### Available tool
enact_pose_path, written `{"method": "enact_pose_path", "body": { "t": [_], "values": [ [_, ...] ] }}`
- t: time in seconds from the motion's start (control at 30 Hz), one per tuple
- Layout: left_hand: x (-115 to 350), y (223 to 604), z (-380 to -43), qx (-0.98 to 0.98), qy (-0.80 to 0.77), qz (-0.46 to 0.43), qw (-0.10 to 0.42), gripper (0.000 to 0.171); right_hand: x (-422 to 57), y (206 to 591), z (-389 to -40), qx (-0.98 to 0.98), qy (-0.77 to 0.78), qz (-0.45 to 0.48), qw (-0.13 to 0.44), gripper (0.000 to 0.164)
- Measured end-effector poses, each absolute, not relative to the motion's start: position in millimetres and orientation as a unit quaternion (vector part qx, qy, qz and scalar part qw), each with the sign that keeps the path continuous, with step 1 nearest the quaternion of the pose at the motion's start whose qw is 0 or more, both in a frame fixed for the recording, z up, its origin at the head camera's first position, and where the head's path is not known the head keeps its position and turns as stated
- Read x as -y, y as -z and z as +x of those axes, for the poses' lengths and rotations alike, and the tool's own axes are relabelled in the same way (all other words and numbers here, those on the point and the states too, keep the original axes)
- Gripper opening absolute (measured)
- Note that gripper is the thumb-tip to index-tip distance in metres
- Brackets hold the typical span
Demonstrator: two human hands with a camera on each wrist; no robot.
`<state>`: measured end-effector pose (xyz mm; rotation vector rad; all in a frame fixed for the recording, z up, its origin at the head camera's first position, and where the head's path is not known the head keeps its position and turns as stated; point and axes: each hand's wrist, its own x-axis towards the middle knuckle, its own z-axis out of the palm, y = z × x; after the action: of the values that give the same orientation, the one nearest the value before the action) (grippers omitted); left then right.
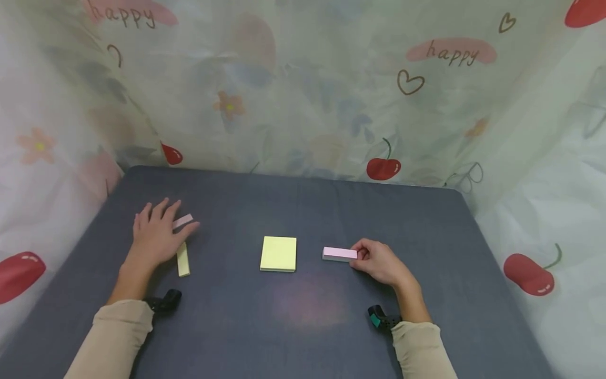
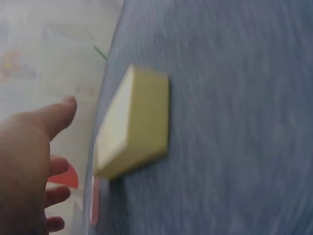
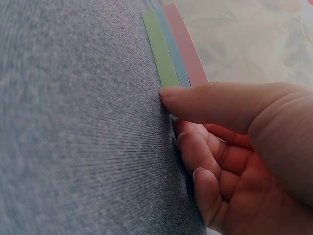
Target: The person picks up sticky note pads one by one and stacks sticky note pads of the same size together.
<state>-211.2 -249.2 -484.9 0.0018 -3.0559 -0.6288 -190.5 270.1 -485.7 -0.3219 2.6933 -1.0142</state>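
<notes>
My right hand (image 1: 381, 261) pinches the right end of a narrow sticky note pad (image 1: 339, 254) between thumb and fingers. In the right wrist view this pad (image 3: 168, 49) has green, blue and pink layers. Above the table's left side is my left hand (image 1: 156, 234), its fingers spread and holding nothing. Partly hidden by that hand are a narrow pink pad (image 1: 183, 221) and a narrow yellow pad (image 1: 183, 261). The left wrist view shows the yellow pad (image 2: 146, 112), blurred, apart from the thumb. Between the hands lies a square yellow sticky note pad (image 1: 278, 254).
A dark grey cloth (image 1: 303, 337) covers the table. Behind it and at both sides hangs a pale curtain (image 1: 303, 95) printed with cherries, flowers and hearts. Each wrist wears a black device, the left one (image 1: 165, 301) and the right one (image 1: 382, 317).
</notes>
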Motion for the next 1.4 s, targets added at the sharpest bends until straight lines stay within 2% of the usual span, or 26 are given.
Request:
{"method": "enact_pose_path", "body": {
  "t": [0.33,0.6,0.87,1.4],
  "values": [
    [265,487,-210,0.981,0.191,0.015,-0.003,0.081,-273,481,-192,-0.924,0.344,-0.11,0.126,0.019],
    [265,483,-211,0.986,0.168,0.012,0.004,0.055,-271,480,-192,-0.923,0.347,-0.109,0.125,0.019],
    [259,481,-212,0.983,0.178,0.004,0.037,0.028,-271,481,-192,-0.921,0.352,-0.112,0.125,0.019],
    [257,485,-207,0.978,0.197,0.001,0.064,0.021,-269,485,-190,-0.921,0.35,-0.108,0.131,0.018]
  ]
}}
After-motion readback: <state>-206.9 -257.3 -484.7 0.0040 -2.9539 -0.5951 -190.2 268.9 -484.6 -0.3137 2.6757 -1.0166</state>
